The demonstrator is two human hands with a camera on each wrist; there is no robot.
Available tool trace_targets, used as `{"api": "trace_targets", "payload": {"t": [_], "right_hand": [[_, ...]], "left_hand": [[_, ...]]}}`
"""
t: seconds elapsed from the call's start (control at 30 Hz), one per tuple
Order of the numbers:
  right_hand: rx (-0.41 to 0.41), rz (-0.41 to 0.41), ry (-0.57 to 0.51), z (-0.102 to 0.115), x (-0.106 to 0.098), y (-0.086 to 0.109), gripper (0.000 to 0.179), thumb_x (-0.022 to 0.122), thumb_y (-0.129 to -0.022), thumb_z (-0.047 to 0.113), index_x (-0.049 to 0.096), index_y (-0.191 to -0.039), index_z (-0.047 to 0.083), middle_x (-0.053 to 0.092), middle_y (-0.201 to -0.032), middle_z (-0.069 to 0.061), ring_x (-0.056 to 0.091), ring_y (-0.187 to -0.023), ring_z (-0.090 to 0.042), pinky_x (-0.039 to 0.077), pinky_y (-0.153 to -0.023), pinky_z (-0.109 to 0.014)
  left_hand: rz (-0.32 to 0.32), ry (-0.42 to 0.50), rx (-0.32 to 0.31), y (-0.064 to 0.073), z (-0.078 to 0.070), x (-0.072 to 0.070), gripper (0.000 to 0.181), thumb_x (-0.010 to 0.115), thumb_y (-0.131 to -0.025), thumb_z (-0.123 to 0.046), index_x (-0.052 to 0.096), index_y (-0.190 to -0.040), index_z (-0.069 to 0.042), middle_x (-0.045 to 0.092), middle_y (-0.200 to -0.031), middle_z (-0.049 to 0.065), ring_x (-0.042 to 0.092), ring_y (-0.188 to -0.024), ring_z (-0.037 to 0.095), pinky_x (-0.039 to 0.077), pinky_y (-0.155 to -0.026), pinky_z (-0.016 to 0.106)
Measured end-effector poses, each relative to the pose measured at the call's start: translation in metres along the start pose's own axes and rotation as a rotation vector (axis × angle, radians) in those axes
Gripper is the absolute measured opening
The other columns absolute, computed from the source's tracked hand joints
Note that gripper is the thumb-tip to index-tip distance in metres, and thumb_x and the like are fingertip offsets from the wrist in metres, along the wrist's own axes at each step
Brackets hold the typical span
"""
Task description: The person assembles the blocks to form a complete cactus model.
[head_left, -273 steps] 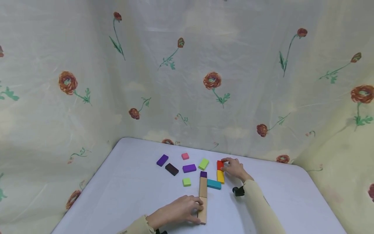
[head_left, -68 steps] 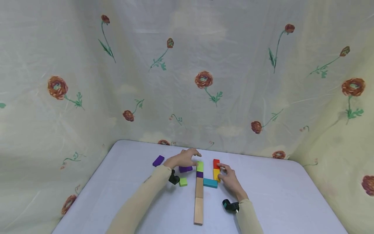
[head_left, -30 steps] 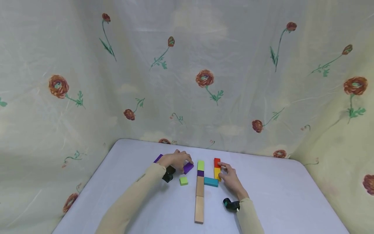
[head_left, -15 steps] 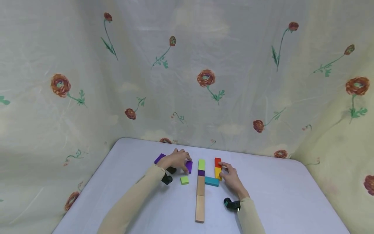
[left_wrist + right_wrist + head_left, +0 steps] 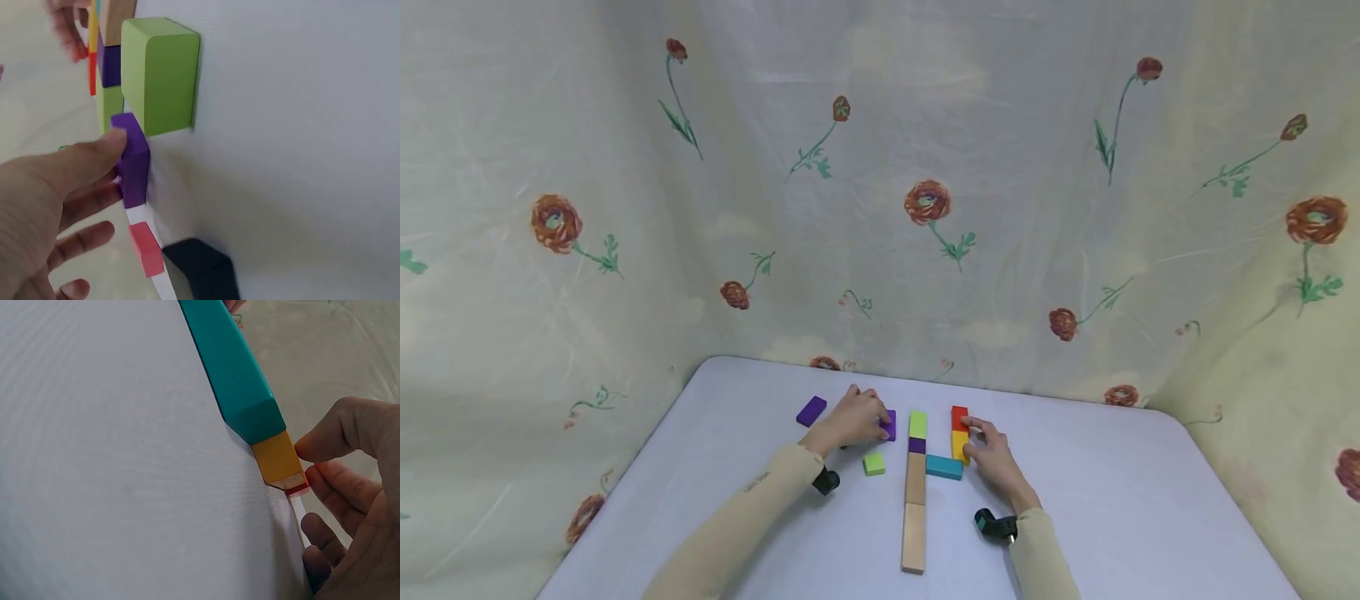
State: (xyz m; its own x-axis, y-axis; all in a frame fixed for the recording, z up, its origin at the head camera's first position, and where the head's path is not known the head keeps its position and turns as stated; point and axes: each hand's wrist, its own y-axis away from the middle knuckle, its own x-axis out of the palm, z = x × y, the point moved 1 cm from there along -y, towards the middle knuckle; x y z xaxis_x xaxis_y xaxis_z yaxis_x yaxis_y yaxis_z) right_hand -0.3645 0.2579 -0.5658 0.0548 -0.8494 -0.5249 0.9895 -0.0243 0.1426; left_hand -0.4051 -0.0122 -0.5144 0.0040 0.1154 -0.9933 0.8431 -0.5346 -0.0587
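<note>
My left hand [image 5: 852, 419] pinches a purple block [image 5: 136, 169] between thumb and fingers, just left of the column's far end. That column runs away from me: two wooden blocks [image 5: 914, 508], a small dark purple block [image 5: 917, 446] and a light green block [image 5: 918, 423]. My right hand [image 5: 992, 454] rests at the right side of a red block [image 5: 959, 417] and a yellow block [image 5: 959, 446] set end to end. Its thumb is by the yellow one, its index fingertip by the red. A teal block [image 5: 943, 467] lies crosswise between column and yellow block.
A small green block [image 5: 874, 464] lies left of the column. Another purple block [image 5: 812, 411] sits farther left. A pink block [image 5: 146, 249] and a black block [image 5: 203, 272] show in the left wrist view. Flowered cloth [image 5: 880, 250] hangs behind the white table [image 5: 1120, 500].
Earlier my left hand was at the near wooden block, then at the light green block, which joined the column. Since then it has turned the purple block from crosswise to lengthwise. My right hand stays nearly still lately.
</note>
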Motion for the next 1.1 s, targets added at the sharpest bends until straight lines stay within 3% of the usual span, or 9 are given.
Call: {"api": "trace_targets", "payload": {"t": [0.1,0.2,0.33,0.47,0.77,1.1], "right_hand": [[0.003,-0.003,0.000,0.000,0.001,-0.001,0.054,0.055,-0.090,0.013,0.042,-0.143,0.019,0.030,-0.148,-0.016,0.027,-0.136,-0.037,0.034,-0.107,-0.060],[0.004,-0.004,-0.005,-0.001,0.002,-0.001,0.053,0.055,-0.091,0.013,0.042,-0.142,0.020,0.030,-0.148,-0.016,0.027,-0.136,-0.037,0.034,-0.107,-0.060],[0.000,0.001,-0.018,0.000,0.003,0.000,0.053,0.056,-0.090,0.013,0.043,-0.141,0.021,0.030,-0.148,-0.016,0.027,-0.136,-0.036,0.034,-0.107,-0.059],[-0.008,0.005,-0.023,0.000,0.003,0.001,0.054,0.056,-0.090,0.013,0.043,-0.142,0.020,0.030,-0.149,-0.015,0.027,-0.136,-0.036,0.034,-0.107,-0.059],[-0.025,-0.008,-0.023,0.001,0.002,0.001,0.054,0.055,-0.090,0.012,0.042,-0.142,0.019,0.030,-0.151,-0.014,0.026,-0.137,-0.036,0.029,-0.111,-0.060],[-0.019,-0.014,-0.004,0.001,-0.001,0.003,0.054,0.055,-0.090,0.013,0.042,-0.142,0.018,0.031,-0.150,-0.015,0.027,-0.137,-0.037,0.031,-0.110,-0.061]], "left_hand": [[-0.007,-0.038,-0.031,-0.008,-0.004,0.001,0.025,0.070,-0.086,-0.040,0.076,-0.107,-0.026,0.071,-0.101,-0.011,0.050,-0.091,0.010,0.034,-0.086,0.033],[0.001,-0.047,-0.060,-0.017,-0.005,0.001,0.023,0.068,-0.090,-0.035,0.075,-0.109,-0.026,0.071,-0.103,-0.009,0.052,-0.092,0.012,0.034,-0.086,0.034],[0.075,-0.024,-0.094,-0.028,-0.008,-0.002,0.030,0.061,-0.094,-0.026,0.067,-0.124,-0.026,0.067,-0.122,-0.006,0.053,-0.109,0.016,0.034,-0.098,0.041],[0.166,0.018,-0.120,-0.036,-0.010,-0.004,0.043,0.055,-0.096,-0.023,0.053,-0.139,-0.027,0.054,-0.141,-0.005,0.045,-0.126,0.019,0.027,-0.111,0.049],[0.216,0.059,-0.136,-0.050,-0.014,0.002,0.050,0.047,-0.097,-0.021,0.043,-0.146,-0.028,0.037,-0.154,-0.006,0.032,-0.141,0.022,0.016,-0.118,0.054],[0.234,0.035,-0.098,-0.058,-0.023,-0.003,0.052,0.041,-0.093,-0.017,0.046,-0.144,-0.027,0.037,-0.154,-0.005,0.024,-0.146,0.022,0.010,-0.119,0.057]]}}
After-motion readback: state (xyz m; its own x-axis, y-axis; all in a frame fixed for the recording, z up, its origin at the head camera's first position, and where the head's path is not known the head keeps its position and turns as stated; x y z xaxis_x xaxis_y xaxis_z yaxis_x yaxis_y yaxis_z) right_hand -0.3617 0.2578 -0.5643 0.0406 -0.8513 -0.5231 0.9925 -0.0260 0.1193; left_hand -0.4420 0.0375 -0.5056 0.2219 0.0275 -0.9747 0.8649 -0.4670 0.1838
